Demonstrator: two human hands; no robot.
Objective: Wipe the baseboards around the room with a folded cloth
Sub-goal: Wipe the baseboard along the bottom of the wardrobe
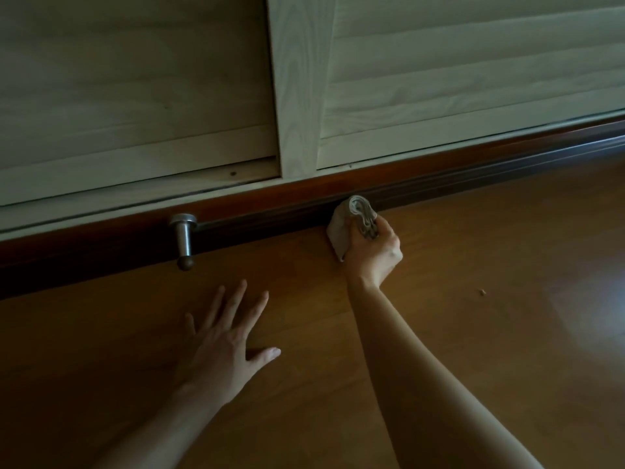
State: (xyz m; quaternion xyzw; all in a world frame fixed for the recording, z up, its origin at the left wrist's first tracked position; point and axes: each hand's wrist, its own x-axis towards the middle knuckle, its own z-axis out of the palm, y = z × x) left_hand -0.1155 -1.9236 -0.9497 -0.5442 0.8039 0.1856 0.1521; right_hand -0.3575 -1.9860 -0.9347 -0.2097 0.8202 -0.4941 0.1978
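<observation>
Folded cloth (351, 228) is bunched in right hand (373, 255), fingers curled round it, its far end pressed on the dark baseboard (439, 187) just beyond the fingertips. Left hand (230, 346) lies flat on the floor (473, 333), fingers spread wide. Keep pressure even & mind the doorstop (184, 238) w/ each pass.
</observation>
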